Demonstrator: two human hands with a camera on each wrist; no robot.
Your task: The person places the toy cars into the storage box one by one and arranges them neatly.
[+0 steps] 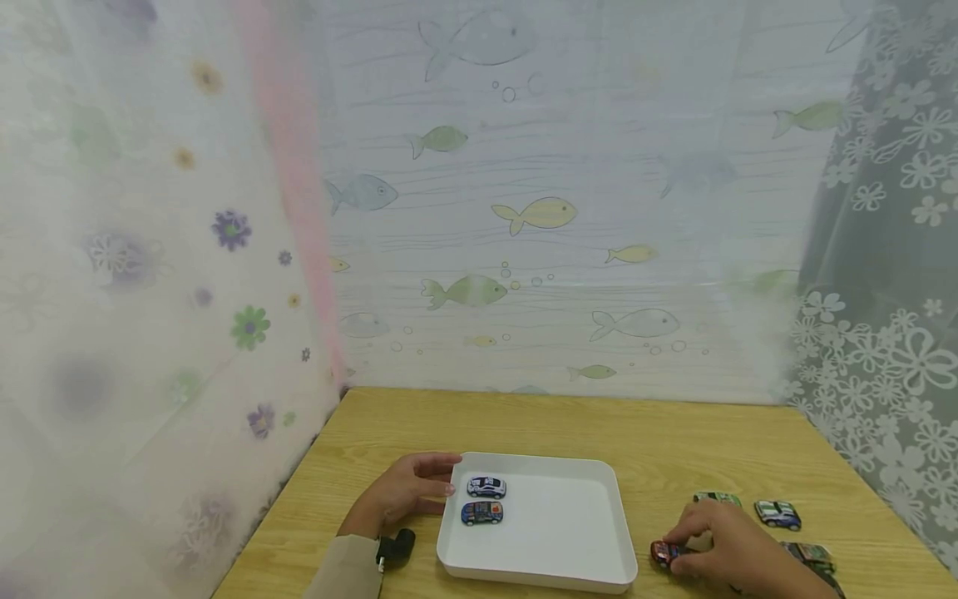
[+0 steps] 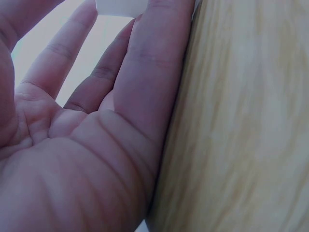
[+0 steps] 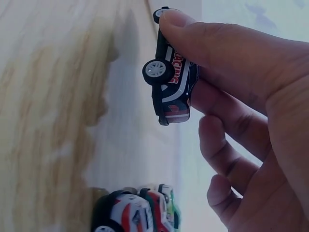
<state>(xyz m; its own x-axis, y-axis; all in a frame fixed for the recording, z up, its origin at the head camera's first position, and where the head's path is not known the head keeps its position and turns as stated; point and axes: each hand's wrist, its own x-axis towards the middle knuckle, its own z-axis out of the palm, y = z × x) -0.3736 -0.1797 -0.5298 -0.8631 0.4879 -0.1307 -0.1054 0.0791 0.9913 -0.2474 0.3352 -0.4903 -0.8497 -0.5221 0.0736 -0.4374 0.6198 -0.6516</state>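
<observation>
A white tray (image 1: 554, 524) lies on the table. Inside it, at the left, are two toy cars, a white one (image 1: 486, 487) and a dark blue one (image 1: 482, 512) placed side by side. My left hand (image 1: 407, 491) rests against the tray's left side, its fingers mostly straight; the left wrist view shows them reaching to the white wall (image 2: 120, 7). Right of the tray, my right hand (image 1: 729, 545) pinches a dark toy car (image 3: 176, 92) with red lettering between thumb and fingers. In the right wrist view its wheels appear slightly off the tabletop.
More toy cars stand on the wooden table (image 1: 404, 424) around my right hand: a green one (image 1: 717, 497), a white and blue one (image 1: 778, 514), and a dark green one (image 1: 810, 555). Patterned curtains (image 1: 524, 249) hang behind the table and along its sides.
</observation>
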